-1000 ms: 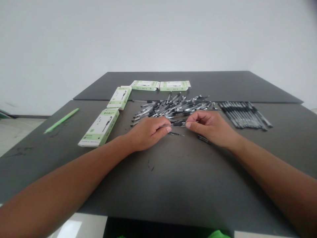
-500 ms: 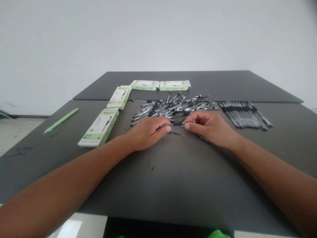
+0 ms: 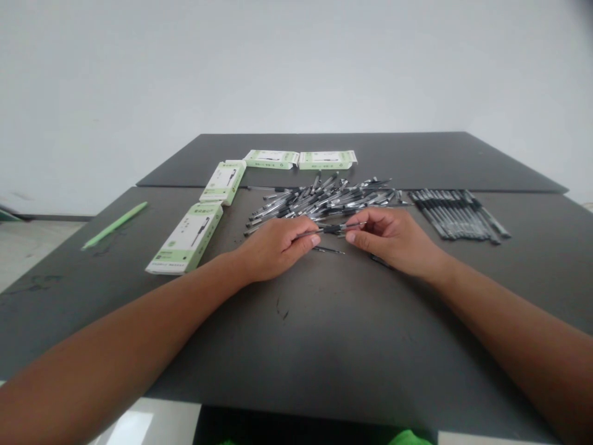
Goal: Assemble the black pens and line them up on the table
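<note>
A pen with a black grip [image 3: 332, 228] spans the gap between my hands, just above the table. My left hand [image 3: 273, 250] has its thumb and fingers pinched around one end. At the other end, the thumb and fingertips of my right hand [image 3: 393, 240] close on the pen, and a thin tip pokes out past them. Below lies a thin dark refill-like stick [image 3: 330, 250]. A dark piece [image 3: 380, 259] is partly covered by my right hand. Just behind my hands spreads a loose heap of clear and black pens [image 3: 319, 198].
To the right, several pens lie side by side in a row [image 3: 456, 214]. Green-and-white pen boxes [image 3: 188, 238] stand at left and at the back [image 3: 327, 160]. A light green pen-shaped stick [image 3: 115, 225] lies far left. A seam crosses the dark table [image 3: 296, 346] behind the heap.
The pen's right end has risen slightly, so it tilts a little more. Both hands stay almost in the same place.
</note>
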### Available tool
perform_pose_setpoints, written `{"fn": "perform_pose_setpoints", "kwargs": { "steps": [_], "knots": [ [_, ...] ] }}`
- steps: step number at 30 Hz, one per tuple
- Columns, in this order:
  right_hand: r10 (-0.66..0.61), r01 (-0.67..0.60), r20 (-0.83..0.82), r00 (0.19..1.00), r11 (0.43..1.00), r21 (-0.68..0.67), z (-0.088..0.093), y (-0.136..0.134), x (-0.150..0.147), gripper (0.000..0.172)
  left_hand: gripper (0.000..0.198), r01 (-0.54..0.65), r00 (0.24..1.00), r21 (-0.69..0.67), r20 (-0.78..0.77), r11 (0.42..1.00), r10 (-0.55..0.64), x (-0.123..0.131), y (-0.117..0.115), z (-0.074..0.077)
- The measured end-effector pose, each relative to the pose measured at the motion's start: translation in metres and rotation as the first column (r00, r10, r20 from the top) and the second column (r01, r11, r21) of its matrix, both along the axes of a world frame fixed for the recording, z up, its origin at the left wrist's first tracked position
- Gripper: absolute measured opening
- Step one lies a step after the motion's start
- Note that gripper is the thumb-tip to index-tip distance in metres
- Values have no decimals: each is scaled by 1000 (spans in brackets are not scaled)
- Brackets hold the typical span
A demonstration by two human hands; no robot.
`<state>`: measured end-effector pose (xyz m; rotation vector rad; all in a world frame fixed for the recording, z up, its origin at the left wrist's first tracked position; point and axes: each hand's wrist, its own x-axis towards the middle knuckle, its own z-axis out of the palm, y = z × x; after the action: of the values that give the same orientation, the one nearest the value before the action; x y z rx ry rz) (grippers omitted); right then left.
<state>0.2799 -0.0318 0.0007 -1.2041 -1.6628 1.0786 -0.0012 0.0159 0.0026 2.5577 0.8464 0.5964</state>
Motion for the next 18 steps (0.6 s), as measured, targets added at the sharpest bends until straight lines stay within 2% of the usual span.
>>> {"fn": "perform_pose_setpoints", "kwargs": {
  "steps": [7,14,18],
  "knots": [
    [-9,9,11,1000,999,39,3,1,3,31,33,3,1000,-5,0,1000,-3,0,0,0],
    [-20,19,19,1000,999,40,3,0,0,25,31,12,1000,-5,-2,1000,-12,0,0,0],
    [-27,26,26,999,998,50,6,-1,-2,29,32,13,1000,-12,-5,1000,-13,-1,1,1]
  ]
}}
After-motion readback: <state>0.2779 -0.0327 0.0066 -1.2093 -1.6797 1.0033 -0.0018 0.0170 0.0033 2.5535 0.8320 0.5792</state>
